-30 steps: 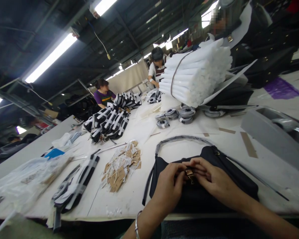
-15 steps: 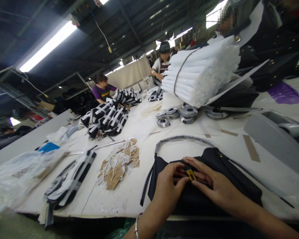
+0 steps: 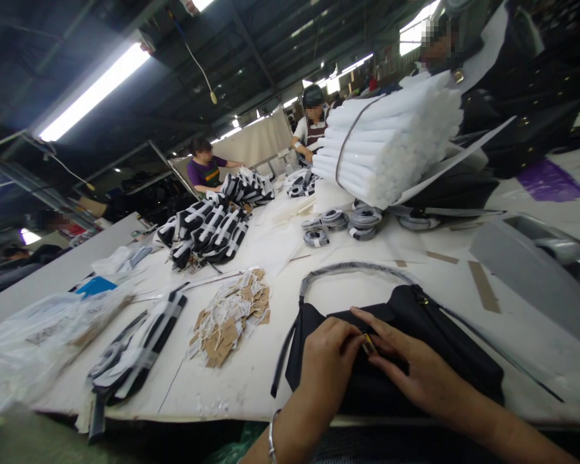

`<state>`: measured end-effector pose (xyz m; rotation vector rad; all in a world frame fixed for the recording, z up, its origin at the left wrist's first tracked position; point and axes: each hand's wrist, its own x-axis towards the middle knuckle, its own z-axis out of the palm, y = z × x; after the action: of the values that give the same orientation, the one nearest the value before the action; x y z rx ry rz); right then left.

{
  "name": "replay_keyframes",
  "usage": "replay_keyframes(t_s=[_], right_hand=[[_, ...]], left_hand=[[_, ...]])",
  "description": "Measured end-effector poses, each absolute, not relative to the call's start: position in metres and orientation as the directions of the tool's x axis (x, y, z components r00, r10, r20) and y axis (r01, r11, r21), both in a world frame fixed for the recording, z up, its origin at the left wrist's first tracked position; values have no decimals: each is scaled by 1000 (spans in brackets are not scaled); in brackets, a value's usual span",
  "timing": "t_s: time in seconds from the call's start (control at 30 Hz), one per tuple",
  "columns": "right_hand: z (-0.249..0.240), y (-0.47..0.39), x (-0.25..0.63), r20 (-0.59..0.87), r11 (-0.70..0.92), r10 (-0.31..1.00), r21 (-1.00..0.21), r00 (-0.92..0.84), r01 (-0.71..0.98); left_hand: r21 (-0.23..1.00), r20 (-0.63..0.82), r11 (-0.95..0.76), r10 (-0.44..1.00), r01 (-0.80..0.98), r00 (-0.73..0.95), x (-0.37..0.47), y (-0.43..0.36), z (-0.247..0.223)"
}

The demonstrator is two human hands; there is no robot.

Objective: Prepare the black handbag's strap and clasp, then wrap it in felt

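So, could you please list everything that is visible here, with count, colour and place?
handbag: one, black, table's near edge
clasp: one, gold, on the handbag between both hands
paper tags: a pile, brown and white, left of the handbag
wrapped straps: a heap, black and white, mid table
white rolls: one tied bundle, far right
table: one, white
co-workers: several, far side
left hand: on the clasp
right hand: on the clasp

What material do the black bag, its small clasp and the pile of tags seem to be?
Black bag: probably leather or imitation, smooth with a dull sheen. Clasp: looks like gold-toned metal, small and shiny. Pile of tags: brown cardboard, matte, with white strings.
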<state>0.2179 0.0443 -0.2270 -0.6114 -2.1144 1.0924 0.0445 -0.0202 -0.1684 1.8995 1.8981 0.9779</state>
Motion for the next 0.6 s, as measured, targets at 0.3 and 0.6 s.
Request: replay_keyframes(t_s=[0.3,0.6], right_hand=[[-230,44,218,356,555,631,-828,-689,81],[-227,46,218,287,462,675,-883,-679,86]], left_hand=[[470,189,-101,982,877,12,43,-15,-174],[557,199,-126,980,821,15,44,-22,-176]])
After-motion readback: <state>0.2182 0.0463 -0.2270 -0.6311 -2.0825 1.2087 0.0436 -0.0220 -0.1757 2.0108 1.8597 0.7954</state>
